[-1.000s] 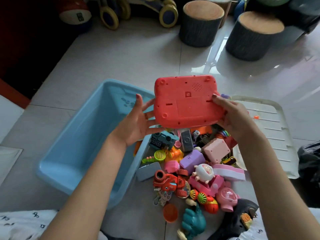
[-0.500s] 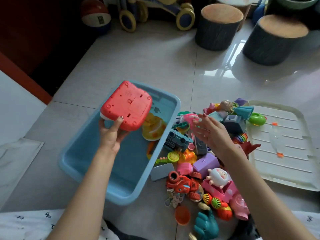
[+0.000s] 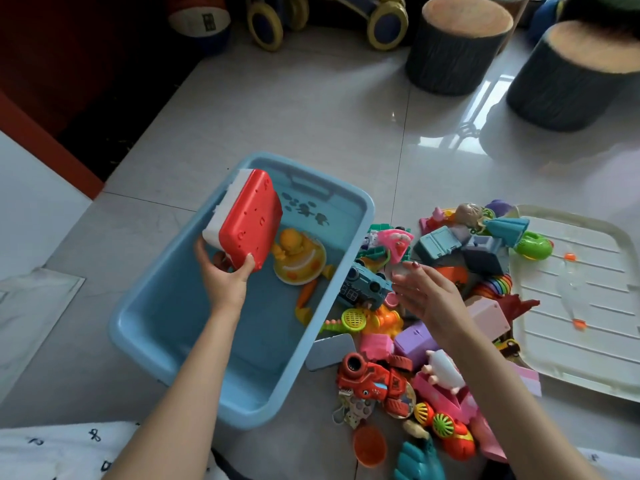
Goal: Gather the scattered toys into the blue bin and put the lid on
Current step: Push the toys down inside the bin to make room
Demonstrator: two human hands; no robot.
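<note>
So the left hand (image 3: 227, 275) has its fingers curled around the bottom edge of the red and white toy box (image 3: 244, 218), holding it tilted up on end over the blue bin (image 3: 349, 251). The toy sits above the bin's far left part, not resting on the bottom as far as I can tell. Down in the bin there's a yellow duck toy (image 3: 299, 256) on a round base and an orange bit (image 3: 304, 299) lying next to it by the right wall.

The right hand (image 3: 427, 294) is empty, fingers stretched out and relaxed, hovering over the toy pile (image 3: 415, 341) just right of the bin. Can't tell if it's actually touching anything.

The pile is all on the tiled floor (image 3: 311, 116), jammed up against the bin's right wall: a blue camera-looking toy (image 3: 363, 287), a red dino truck (image 3: 372, 379), a purple block (image 3: 414, 341), a pink box (image 3: 486, 315), a teal house (image 3: 438, 244), and a green ring thing (image 3: 531, 245) among others.

The white lid (image 3: 588, 306) lies flat on the floor on the far side of the pile, with a few toys touching its left edge. Two stump-style stools (image 3: 457, 43) stand at the back.
</note>
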